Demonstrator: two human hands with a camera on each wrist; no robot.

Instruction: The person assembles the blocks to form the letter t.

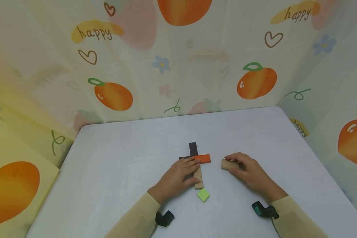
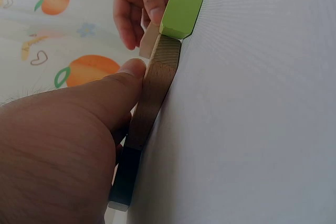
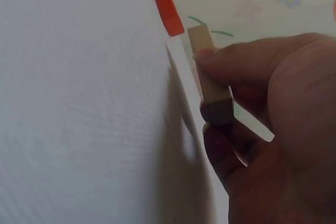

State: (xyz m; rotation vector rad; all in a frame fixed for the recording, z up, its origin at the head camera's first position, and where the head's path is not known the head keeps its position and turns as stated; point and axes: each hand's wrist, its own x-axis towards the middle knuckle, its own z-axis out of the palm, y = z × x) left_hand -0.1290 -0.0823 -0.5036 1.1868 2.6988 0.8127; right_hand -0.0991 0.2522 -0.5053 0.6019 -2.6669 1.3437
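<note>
Near the table's middle, flat blocks lie in a cross-like arrangement. A dark block (image 1: pixel 193 149) points away at the far end, an orange block (image 1: pixel 203 159) extends right, and another dark block (image 1: pixel 184 157) shows at left, partly covered. Toward me runs a plain wooden block (image 1: pixel 198 178), with a lime green block (image 1: pixel 203 195) set cornerwise at its near end. My left hand (image 1: pixel 178 175) rests over the arrangement, fingers stretched across it and thumb touching the wooden block. Right of it, my right hand (image 1: pixel 247 170) pinches a second plain wooden block (image 3: pixel 210 77) between thumb and fingers.
The blocks lie on a white-covered table (image 1: pixel 122 148). A fruit-print curtain (image 1: pixel 178 66) hangs behind the far edge and along both sides. Black straps with small devices are worn at the left wrist (image 1: pixel 165 218) and right wrist (image 1: pixel 264 210).
</note>
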